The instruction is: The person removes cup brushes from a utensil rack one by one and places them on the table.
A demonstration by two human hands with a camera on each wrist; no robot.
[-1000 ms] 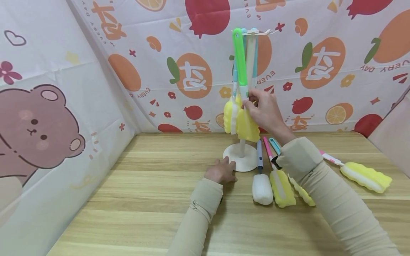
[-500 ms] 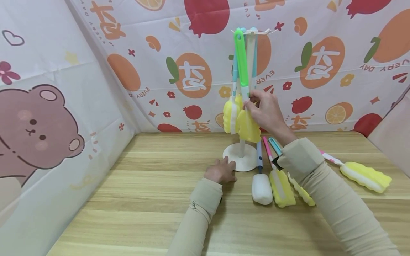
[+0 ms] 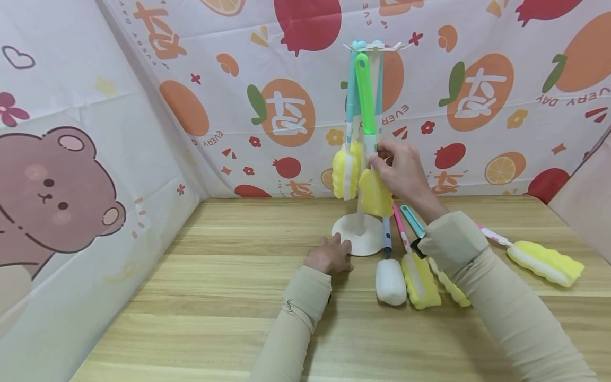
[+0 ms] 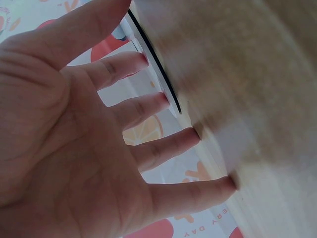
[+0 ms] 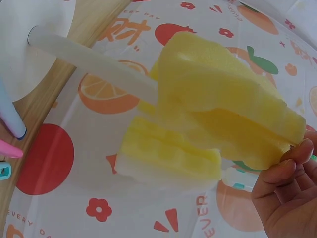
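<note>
A sponge bottle brush with a bright green handle point(image 3: 365, 95) is pinched near its white neck by my right hand point(image 3: 402, 168). Its yellow sponge head point(image 5: 218, 94) hangs downward, in front of the pole of a white hook stand point(image 3: 366, 243). The handle's loop end sits just below the stand's hooks. My left hand point(image 3: 329, 257) rests low beside the stand, fingers spread. In the left wrist view, two fingertips are at the base's rim and the others touch the table. Blue-handled brushes hang from the hooks, one showing a yellow and white sponge point(image 3: 345, 174).
On the wooden table point(image 3: 229, 297), right of the stand, lie a brush with a white sponge point(image 3: 391, 282), a pink-handled one point(image 3: 420, 284) and a teal-handled one point(image 3: 412, 220). A pink-and-white-handled brush point(image 3: 544, 261) lies farther right. A fruit-print cloth point(image 3: 200, 159) hangs behind.
The right hand has moved the green-handled brush down and to the right, its loop end now lower than the hooks. The left hand stays by the base.
</note>
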